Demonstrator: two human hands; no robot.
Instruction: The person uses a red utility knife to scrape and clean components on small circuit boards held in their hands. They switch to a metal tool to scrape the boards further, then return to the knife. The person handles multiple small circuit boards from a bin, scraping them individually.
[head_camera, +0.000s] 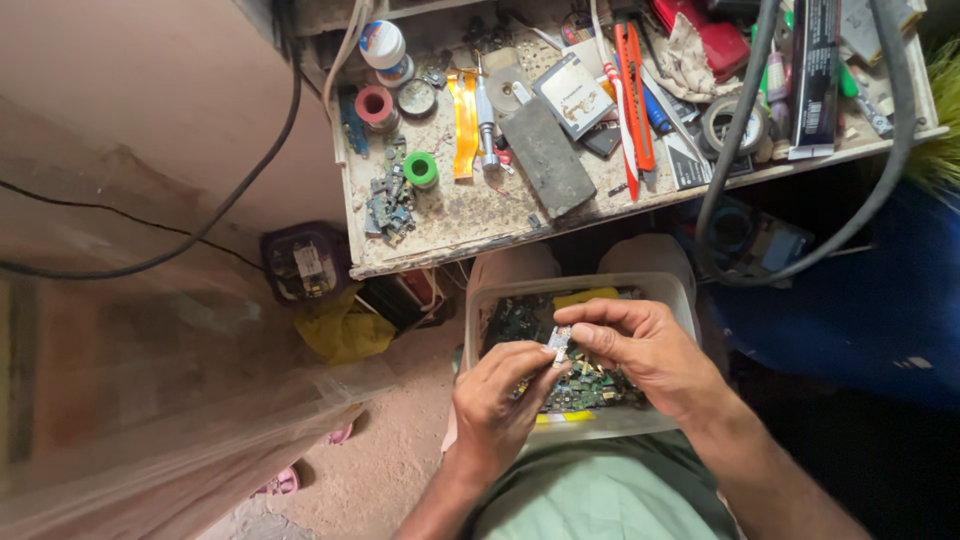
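Fingertips of the left hand (497, 395) and right hand (640, 350) pinch one small board (558, 344) above a tub (480, 305) of boards, below the cluttered bench (470, 215).

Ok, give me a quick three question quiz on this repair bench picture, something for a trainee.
1. True or false: both hands pinch one small circuit piece together.
2. What is under the hands? A) clear plastic tub of green board scraps B) metal bucket C) cardboard box
3. Which cutting tool with an orange handle lies on the worktop?

Key: 1 true. 2 A. 3 the orange utility knife.
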